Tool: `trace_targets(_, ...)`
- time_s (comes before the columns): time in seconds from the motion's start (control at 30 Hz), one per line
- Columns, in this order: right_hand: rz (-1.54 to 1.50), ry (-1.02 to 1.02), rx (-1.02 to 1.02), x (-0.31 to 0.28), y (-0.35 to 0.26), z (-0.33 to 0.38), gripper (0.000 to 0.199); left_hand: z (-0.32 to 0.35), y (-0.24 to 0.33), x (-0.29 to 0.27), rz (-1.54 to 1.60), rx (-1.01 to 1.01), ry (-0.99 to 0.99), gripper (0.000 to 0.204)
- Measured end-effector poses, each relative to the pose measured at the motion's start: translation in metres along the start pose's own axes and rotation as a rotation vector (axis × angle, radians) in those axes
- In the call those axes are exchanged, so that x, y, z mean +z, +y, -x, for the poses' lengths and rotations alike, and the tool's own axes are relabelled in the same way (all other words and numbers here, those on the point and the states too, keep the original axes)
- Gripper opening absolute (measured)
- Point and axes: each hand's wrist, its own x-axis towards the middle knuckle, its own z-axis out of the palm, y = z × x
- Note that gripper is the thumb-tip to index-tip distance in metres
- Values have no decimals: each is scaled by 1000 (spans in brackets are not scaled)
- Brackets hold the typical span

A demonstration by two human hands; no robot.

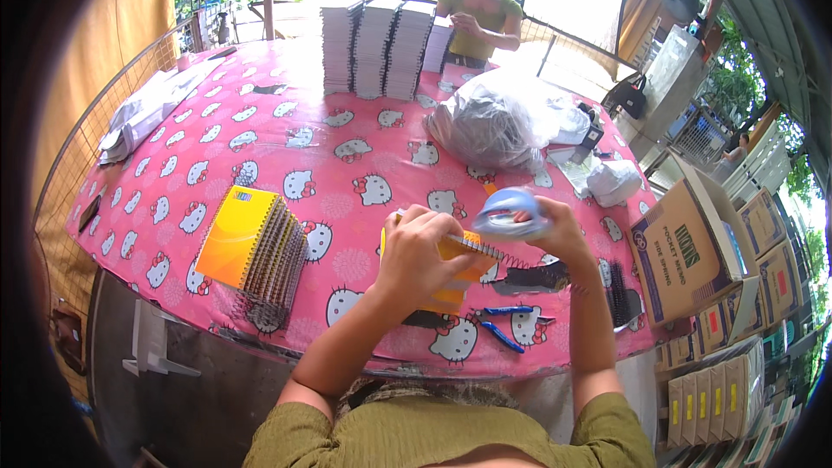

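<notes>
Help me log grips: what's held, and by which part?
Left hand: a yellow-orange notebook, near its coiled edge. Right hand: a blurred blue tool, apparently by its handle.

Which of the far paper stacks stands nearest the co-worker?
The rightmost stack, shorter and lilac-tinted; the three taller white stacks stand to its left.

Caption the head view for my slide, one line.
Left hand holds a yellow spiral notebook; right hand grips a blurred blue object above a pink patterned tablecloth.

Pink cat-print tabletop [334, 175] carries, at left, a stack of yellow spiral notebooks [253, 247]; far side, tall white spiral-bound stacks [377, 50]; right of these, bulging plastic bag [485, 123]; near front edge, blue-handled pliers [503, 337].
</notes>
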Motion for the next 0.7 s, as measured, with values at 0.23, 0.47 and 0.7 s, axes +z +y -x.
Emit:
trace_targets(0.23,107,67,-13,5,-12,-20,28,-6,-6,-12,74,43,247,50)
trace_targets(0.47,-440,-66,-9,30,-27,-32,33,22,-25,-6,943,-269,344,34)
trace_targets(0.7,133,56,-89,34,-19,-43,37,28,-37,-11,955,-374,262,37)
